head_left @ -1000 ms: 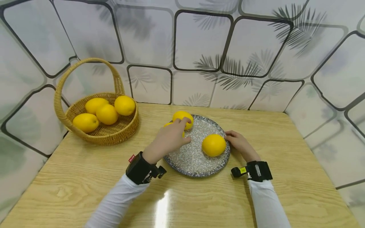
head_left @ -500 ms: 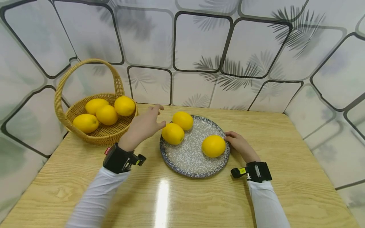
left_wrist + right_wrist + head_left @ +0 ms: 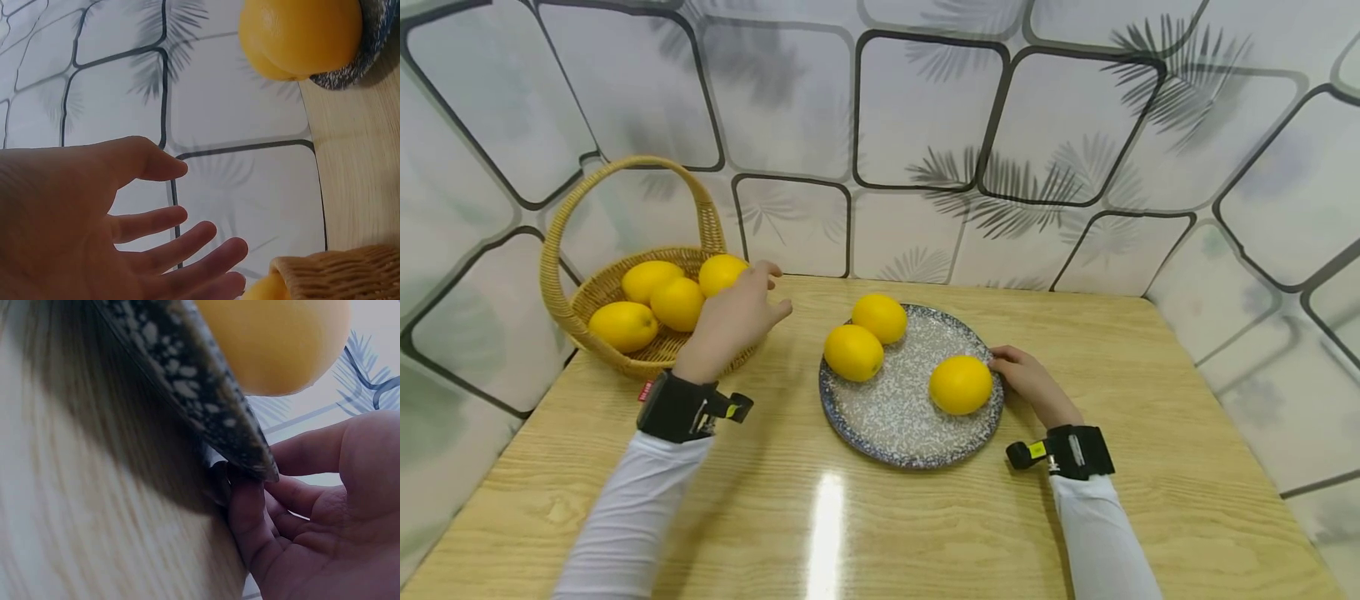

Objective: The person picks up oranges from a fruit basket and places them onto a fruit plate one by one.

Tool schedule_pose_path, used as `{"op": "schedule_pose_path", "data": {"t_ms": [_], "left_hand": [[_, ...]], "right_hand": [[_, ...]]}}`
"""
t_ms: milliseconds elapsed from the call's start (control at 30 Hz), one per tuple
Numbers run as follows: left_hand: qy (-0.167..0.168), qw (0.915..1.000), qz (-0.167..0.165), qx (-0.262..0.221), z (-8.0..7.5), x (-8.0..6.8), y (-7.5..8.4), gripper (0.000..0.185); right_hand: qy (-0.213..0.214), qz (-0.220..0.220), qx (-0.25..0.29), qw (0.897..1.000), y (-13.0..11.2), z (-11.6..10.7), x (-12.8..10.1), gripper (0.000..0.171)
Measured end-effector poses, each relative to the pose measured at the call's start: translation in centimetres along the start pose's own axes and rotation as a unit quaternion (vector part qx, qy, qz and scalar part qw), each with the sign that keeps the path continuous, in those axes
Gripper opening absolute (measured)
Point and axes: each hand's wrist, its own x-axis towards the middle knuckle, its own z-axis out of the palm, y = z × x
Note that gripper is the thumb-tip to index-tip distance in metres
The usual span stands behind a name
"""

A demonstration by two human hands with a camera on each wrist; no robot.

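Note:
My left hand (image 3: 730, 321) hovers over the right rim of the wicker basket (image 3: 647, 364), holding nothing. In the left wrist view its fingers (image 3: 200, 240) and thumb are spread apart. Several yellow lemons lie in the basket; the rightmost lemon (image 3: 721, 273) is partly covered by this hand. My right hand (image 3: 1033, 383) grips the right rim of a speckled grey plate (image 3: 902, 425), thumb above and fingers beneath, as the right wrist view shows. On the plate are a lemon (image 3: 961, 385) near the right hand and two touching lemons, one in front (image 3: 853, 352) and another behind (image 3: 880, 317).
The basket's tall arched handle (image 3: 553, 250) rises over its lemons. Basket and plate stand apart on a light wooden table (image 3: 880, 533). A patterned wall (image 3: 925, 117) closes off the back and both sides.
My left hand has moved left from above the two lemons on the plate to the basket's right rim. One of those lemons, hidden before, now shows fully. The right hand stays at the plate.

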Motion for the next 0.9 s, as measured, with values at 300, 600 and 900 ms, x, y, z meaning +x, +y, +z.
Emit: {"op": "schedule_pose_path", "data": {"t_ms": [300, 600, 900], "left_hand": [[0.015, 0.9998, -0.009, -0.004, -1.5, 0.4, -0.9, 0.059], [0.024, 0.9997, -0.005, 0.007, -1.1, 0.3, -1.2, 0.057], [0.019, 0.9997, -0.012, 0.004, -0.2, 0.0, -1.6, 0.055]], "right_hand": [[0.005, -0.013, -0.009, 1.0, -1.5, -0.6, 0.8, 0.053], [0.008, -0.018, -0.032, 0.999, -1.0, -0.5, 0.0, 0.052], [0.02, -0.005, -0.032, 0.999, 0.2, 0.5, -0.6, 0.049]]}}
